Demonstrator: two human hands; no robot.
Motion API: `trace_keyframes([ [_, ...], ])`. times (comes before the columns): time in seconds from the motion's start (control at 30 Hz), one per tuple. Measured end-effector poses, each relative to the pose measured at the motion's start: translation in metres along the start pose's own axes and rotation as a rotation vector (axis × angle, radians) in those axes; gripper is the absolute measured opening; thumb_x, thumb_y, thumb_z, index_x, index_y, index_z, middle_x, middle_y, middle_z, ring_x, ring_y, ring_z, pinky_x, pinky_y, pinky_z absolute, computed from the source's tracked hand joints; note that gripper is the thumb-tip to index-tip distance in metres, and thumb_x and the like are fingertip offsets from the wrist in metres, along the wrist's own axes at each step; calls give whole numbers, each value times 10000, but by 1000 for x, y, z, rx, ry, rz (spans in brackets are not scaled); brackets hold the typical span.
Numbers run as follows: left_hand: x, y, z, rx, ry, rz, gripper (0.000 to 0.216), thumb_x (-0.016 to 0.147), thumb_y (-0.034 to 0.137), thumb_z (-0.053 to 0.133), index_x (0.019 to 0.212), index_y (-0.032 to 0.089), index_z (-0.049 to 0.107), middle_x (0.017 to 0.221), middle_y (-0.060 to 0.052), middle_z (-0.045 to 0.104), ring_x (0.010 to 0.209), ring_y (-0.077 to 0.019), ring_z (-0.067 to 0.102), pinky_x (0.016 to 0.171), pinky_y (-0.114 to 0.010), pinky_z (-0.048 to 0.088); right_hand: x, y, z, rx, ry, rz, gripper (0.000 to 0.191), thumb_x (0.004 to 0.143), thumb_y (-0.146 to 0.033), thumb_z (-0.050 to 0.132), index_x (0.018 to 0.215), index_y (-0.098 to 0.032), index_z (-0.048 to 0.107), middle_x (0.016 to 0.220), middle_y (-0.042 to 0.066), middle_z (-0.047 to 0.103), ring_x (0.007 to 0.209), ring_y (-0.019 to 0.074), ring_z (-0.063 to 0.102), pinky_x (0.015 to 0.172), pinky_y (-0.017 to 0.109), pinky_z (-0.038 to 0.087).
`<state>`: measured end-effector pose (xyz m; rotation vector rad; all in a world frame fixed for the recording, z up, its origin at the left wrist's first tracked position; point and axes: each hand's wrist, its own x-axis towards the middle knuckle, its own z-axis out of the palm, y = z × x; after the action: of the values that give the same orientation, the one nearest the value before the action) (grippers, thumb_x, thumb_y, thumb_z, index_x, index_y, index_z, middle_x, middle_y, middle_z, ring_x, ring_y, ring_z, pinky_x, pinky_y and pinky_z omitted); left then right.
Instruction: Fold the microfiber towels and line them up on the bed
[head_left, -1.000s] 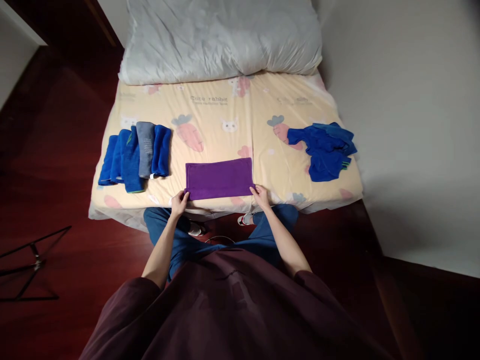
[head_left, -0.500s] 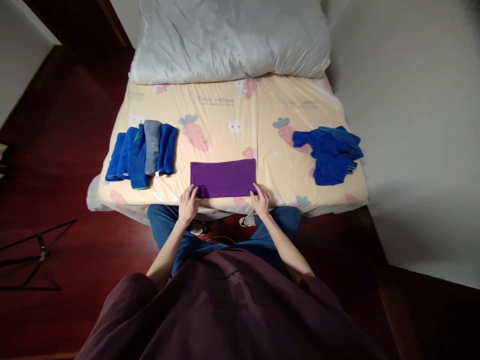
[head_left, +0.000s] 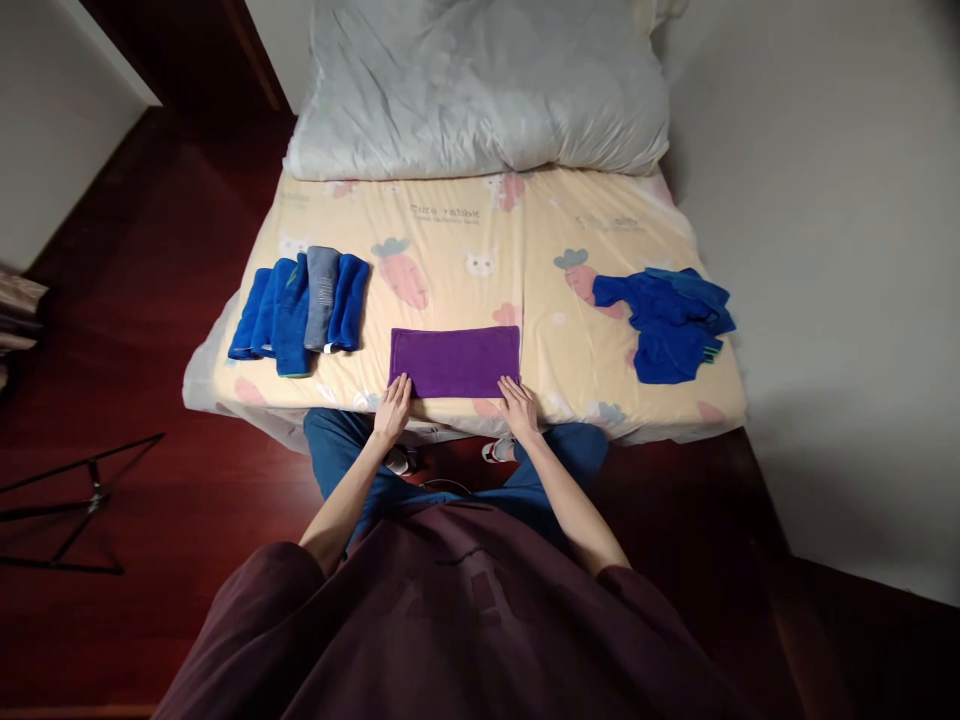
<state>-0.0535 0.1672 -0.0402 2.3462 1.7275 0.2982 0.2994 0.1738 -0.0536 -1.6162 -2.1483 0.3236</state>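
A purple towel [head_left: 455,362] lies flat as a folded rectangle near the front edge of the bed. My left hand [head_left: 394,405] rests on its near left corner, fingers stretched out over the cloth. At the near right corner, the fingers of my right hand [head_left: 517,405] also lie extended on the fabric. Neither thumb shows clearly. To the left, several rolled blue towels [head_left: 292,325] sit side by side, with a grey rolled towel [head_left: 322,298] among them. A loose pile of crumpled blue cloths [head_left: 667,320] is on the right.
The bed has a yellow sheet [head_left: 465,295] printed with carrots and rabbits. A pale grey quilt [head_left: 480,95] is heaped at the far side. A black tripod leg stand [head_left: 94,495] is on the dark red floor at left. A wall [head_left: 832,300] runs along the right.
My fingers have gone from curled at the towel's near corners to flatter on top of it. The towel looks smoother at its lower left. The whole view has shifted slightly.
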Motion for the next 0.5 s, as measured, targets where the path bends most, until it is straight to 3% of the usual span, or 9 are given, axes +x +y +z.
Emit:
trace_keyframes([
  [0.33, 32, -1, -12, 5, -42, -5, 622, 937, 33, 338, 1552, 55, 428, 1565, -243, 448, 1526, -313, 336, 1268, -532, 269, 22, 8, 9, -55, -7, -12, 624, 857, 2, 427, 1436, -152, 603, 1470, 139, 590, 1433, 255, 511, 1236, 535, 308],
  [0.5, 31, -5, -18, 35, -95, -12, 593, 935, 26, 340, 1513, 31, 474, 1560, -254, 450, 1513, -295, 367, 1280, -487, 257, 24, 15, 6, -76, -14, -49, 603, 866, 3, 423, 1404, -170, 632, 1440, 129, 617, 1395, 265, 553, 1214, 542, 328],
])
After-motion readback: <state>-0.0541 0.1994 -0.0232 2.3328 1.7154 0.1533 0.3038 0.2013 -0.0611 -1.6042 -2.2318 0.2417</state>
